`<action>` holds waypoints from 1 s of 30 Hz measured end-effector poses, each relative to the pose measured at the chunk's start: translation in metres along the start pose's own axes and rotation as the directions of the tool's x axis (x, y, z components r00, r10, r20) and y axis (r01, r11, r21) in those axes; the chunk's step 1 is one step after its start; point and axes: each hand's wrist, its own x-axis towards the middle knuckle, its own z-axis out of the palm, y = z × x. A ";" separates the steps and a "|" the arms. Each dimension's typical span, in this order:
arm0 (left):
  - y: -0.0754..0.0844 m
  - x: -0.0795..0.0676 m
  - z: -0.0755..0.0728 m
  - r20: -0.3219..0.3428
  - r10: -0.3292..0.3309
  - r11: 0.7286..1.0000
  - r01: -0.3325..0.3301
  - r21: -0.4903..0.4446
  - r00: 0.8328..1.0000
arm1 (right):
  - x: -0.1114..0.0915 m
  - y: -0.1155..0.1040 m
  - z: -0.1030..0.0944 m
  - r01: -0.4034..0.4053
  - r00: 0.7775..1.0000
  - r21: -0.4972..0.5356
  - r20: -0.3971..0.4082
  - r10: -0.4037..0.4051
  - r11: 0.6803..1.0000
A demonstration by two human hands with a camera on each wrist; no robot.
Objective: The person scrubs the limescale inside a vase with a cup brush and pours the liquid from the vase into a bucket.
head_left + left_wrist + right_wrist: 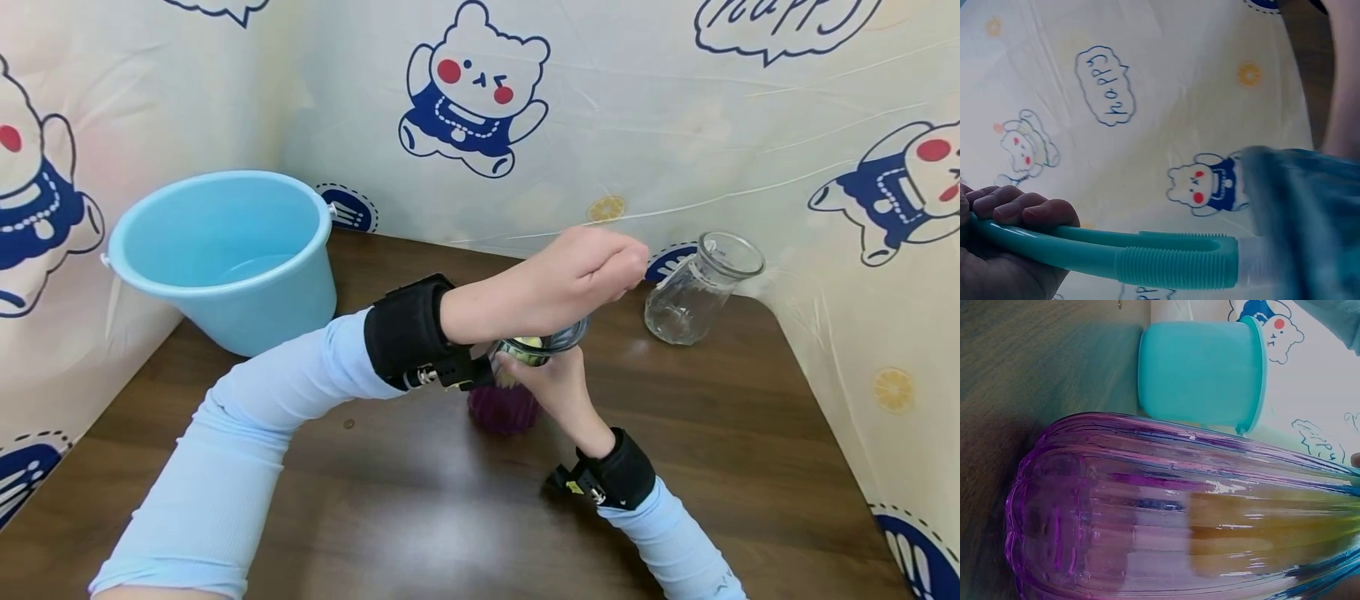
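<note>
My left hand (551,279) is above the mouth of a ribbed glass vase (504,408), its fingers curled round the teal looped handle (1179,265) of a bottle brush, clearest in the left wrist view. The handle's white neck (1257,262) runs into the vase's blurred bluish rim (1310,219). My right hand (558,387) grips the vase near its neck. In the right wrist view the vase (1116,537) has a purple base and bluish upper part. Through its wall shows a straight-edged yellowish-brown block (1241,534); the left forearm hides part of the vase in the head view.
A light blue bucket (292,275) stands at the back left of the brown wooden table (405,517). At the back right is a clear glass vase (686,308) with a wide rim. A printed sheet (637,117) hangs behind and along the sides.
</note>
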 end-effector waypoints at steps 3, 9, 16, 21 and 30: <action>-0.007 -0.001 0.002 0.002 -0.046 0.999 0.046 0.005 0.999 | 0.001 -0.001 -0.001 -0.015 1.000 0.001 0.002 0.015 1.000; -0.033 -0.009 0.005 -0.030 -0.077 0.997 0.077 0.003 0.997 | 0.000 0.000 -0.001 -0.062 0.998 0.028 0.013 0.062 0.998; -0.053 -0.021 0.005 -0.098 -0.063 0.995 0.055 -0.080 0.993 | 0.002 0.000 0.000 -0.036 0.999 0.063 0.019 0.035 0.997; -0.050 -0.019 0.008 -0.075 -0.051 0.997 0.046 -0.066 0.996 | 0.002 0.000 -0.001 -0.032 0.999 0.072 0.009 0.032 0.997; -0.030 -0.009 0.010 -0.027 -0.050 0.999 0.051 0.012 0.998 | 0.001 0.000 -0.002 -0.061 0.998 0.053 0.011 0.061 0.997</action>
